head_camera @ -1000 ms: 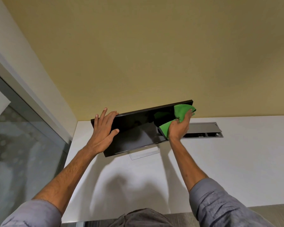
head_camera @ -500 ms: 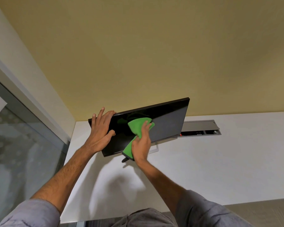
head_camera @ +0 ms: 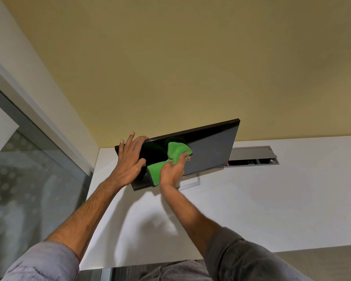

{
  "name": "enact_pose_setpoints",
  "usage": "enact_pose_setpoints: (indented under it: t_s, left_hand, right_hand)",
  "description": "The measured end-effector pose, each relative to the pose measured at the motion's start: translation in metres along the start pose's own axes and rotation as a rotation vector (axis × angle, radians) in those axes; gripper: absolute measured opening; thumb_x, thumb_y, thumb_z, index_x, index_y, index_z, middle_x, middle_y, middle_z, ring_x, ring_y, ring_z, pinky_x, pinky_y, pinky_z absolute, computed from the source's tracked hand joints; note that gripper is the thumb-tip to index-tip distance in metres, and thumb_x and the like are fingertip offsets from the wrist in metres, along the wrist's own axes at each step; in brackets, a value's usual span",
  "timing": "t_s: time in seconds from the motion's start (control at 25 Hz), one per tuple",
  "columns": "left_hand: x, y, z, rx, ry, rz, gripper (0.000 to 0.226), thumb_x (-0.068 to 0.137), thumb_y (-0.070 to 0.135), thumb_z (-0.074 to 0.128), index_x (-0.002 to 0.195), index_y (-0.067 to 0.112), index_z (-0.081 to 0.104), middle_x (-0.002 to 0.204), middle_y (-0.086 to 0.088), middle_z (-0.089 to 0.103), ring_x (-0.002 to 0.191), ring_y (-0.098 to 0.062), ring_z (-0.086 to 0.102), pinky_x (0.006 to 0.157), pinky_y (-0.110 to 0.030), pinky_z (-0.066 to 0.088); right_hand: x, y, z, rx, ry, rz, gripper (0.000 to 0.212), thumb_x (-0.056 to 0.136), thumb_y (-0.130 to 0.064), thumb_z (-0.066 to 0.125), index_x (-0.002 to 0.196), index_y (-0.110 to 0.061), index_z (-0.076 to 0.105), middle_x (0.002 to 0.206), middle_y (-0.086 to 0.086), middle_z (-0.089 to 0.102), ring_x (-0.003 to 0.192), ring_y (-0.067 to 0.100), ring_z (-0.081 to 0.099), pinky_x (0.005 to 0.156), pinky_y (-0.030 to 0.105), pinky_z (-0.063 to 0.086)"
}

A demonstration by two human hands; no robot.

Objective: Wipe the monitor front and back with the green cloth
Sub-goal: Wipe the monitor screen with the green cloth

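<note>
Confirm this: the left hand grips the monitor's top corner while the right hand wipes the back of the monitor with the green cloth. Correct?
Not the back. In the head view the right hand presses the green cloth against the glossy front of the monitor; the left hand does grip its top corner.

green cloth point(head_camera: 177, 154); black monitor point(head_camera: 211, 151)

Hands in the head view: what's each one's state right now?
Left hand: grips the monitor at its upper left corner, thumb on its front.
Right hand: holds the green cloth, pressing it against the monitor's front.
</note>
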State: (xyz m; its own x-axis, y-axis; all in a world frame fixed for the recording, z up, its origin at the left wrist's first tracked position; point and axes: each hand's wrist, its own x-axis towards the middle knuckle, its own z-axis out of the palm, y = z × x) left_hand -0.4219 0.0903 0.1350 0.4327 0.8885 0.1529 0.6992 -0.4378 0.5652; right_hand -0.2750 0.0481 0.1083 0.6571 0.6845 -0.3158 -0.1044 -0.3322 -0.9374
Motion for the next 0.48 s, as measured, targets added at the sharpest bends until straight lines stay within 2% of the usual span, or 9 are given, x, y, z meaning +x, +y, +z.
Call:
enact_pose_setpoints:
  t_s: [0.04,0.12,0.2,0.32,0.4,0.48]
  left_hand:
    - [0.0,0.001,0.0,0.001,0.0,-0.003,0.088,0.078,0.021,0.047,0.165,0.021,0.032,0.173,-0.002,0.03,0.167,-0.013,-0.009,0.13,-0.04,-0.019]
    - [0.001,0.004,0.0,-0.001,-0.006,-0.016,0.089,0.077,0.021,0.049,0.164,0.021,0.032,0.174,-0.002,0.029,0.168,-0.015,-0.008,0.131,-0.045,-0.015]
    - [0.002,0.006,0.0,0.009,-0.011,-0.029,0.09,0.076,0.023,0.051,0.164,0.021,0.032,0.174,-0.002,0.028,0.168,-0.015,-0.007,0.132,-0.048,-0.014]
    - [0.002,0.006,0.001,0.019,-0.013,-0.039,0.09,0.077,0.023,0.05,0.165,0.022,0.031,0.174,0.0,0.027,0.167,-0.013,-0.008,0.13,-0.041,-0.02]
    - [0.0,0.007,0.001,0.036,-0.029,-0.044,0.091,0.078,0.025,0.049,0.166,0.024,0.028,0.175,0.002,0.025,0.166,-0.009,-0.009,0.127,-0.033,-0.024]
    - [-0.002,0.007,0.0,0.058,-0.048,-0.054,0.091,0.08,0.026,0.05,0.167,0.026,0.024,0.177,0.002,0.022,0.166,-0.007,-0.01,0.127,-0.032,-0.025]
  right_hand:
    - [0.015,-0.006,-0.007,0.037,0.055,0.014,0.078,0.103,0.006,0.048,0.169,-0.018,0.015,0.176,0.008,0.012,0.158,0.026,0.029,0.119,0.022,0.018]
    - [0.04,-0.013,-0.021,0.085,0.139,0.007,0.079,0.102,0.008,0.049,0.169,-0.018,0.016,0.175,0.009,0.016,0.156,0.029,0.033,0.126,0.033,0.025]
    - [0.049,-0.013,-0.024,0.075,0.161,-0.014,0.081,0.101,0.007,0.052,0.169,-0.02,0.016,0.174,0.008,0.021,0.153,0.031,0.04,0.125,0.041,0.035]
    - [0.023,0.0,-0.004,-0.031,0.081,0.007,0.081,0.103,-0.001,0.053,0.169,-0.02,0.01,0.174,0.011,0.024,0.146,0.032,0.049,0.118,0.041,0.04]
    - [-0.003,0.016,0.015,-0.104,-0.031,0.048,0.08,0.106,-0.009,0.052,0.169,-0.021,0.005,0.171,0.015,0.028,0.143,0.035,0.052,0.115,0.042,0.042]
    - [-0.025,0.031,0.026,-0.153,-0.152,0.127,0.075,0.107,-0.014,0.049,0.169,-0.017,0.006,0.168,0.016,0.036,0.141,0.036,0.053,0.113,0.042,0.041]
